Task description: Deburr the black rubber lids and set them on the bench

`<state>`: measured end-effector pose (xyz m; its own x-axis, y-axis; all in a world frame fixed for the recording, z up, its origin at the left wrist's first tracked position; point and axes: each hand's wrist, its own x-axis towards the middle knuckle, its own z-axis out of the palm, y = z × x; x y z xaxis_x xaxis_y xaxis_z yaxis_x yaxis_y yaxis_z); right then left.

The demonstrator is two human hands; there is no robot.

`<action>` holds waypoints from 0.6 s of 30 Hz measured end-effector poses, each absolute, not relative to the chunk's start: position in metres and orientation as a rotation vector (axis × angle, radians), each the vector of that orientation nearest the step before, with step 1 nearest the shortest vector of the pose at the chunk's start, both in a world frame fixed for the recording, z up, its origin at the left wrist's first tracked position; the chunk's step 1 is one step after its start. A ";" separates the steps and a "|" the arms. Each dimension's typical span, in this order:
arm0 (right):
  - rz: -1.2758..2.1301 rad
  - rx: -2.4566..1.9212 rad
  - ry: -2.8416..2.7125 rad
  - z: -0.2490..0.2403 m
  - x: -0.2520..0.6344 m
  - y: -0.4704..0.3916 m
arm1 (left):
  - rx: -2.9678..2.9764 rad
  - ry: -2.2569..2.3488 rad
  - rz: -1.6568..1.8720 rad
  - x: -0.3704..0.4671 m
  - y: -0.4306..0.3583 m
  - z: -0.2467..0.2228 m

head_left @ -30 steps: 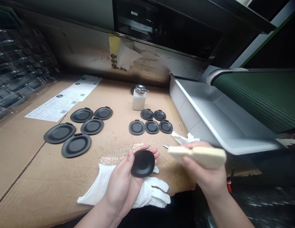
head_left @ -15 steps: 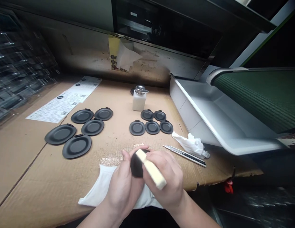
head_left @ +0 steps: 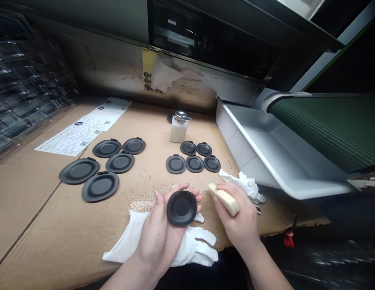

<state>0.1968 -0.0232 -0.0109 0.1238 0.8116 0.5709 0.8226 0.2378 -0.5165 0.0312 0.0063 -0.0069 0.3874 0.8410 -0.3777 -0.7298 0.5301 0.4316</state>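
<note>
My left hand (head_left: 158, 229) is palm up and holds a round black lid-like disc (head_left: 181, 208) with a shallow recess, its thumb along the left edge. To the right, apart from the disc, my right hand (head_left: 240, 213) grips a pale cream block (head_left: 225, 199), whose material I cannot make out. A white glove (head_left: 199, 245) lies under my left hand on the cardboard (head_left: 69, 241). Beyond my hands, several similar black discs with small tabs lie in two groups, a larger-looking left group (head_left: 100, 187) and a smaller right group (head_left: 195, 164).
A white pump bottle (head_left: 179, 131) with a metal top stands behind the discs. Printed sheets (head_left: 69, 137) lie at the left. A crumpled white cloth (head_left: 249, 186) lies beside a grey tray (head_left: 284, 177) on the right. A green conveyor belt (head_left: 335, 125) runs beyond it.
My right hand has moved right with the cream block, away from the disc, uncovering its face. My left hand still holds the disc. The cutter at the right is now mostly hidden behind my right hand.
</note>
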 end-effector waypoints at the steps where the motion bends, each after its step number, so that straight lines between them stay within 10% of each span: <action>1: -0.044 -1.558 -1.744 -0.017 0.203 -0.025 | 0.199 0.614 1.003 0.031 0.007 -0.006; 18: 0.032 -1.419 -2.083 -0.009 0.209 -0.023 | 0.253 0.520 1.021 0.032 0.002 -0.008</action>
<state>0.2089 -0.0234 -0.0093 -0.2389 0.8510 0.4677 0.8362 0.4252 -0.3465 0.0322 0.0018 -0.0085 0.4154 0.8610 -0.2933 -0.7440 0.5072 0.4351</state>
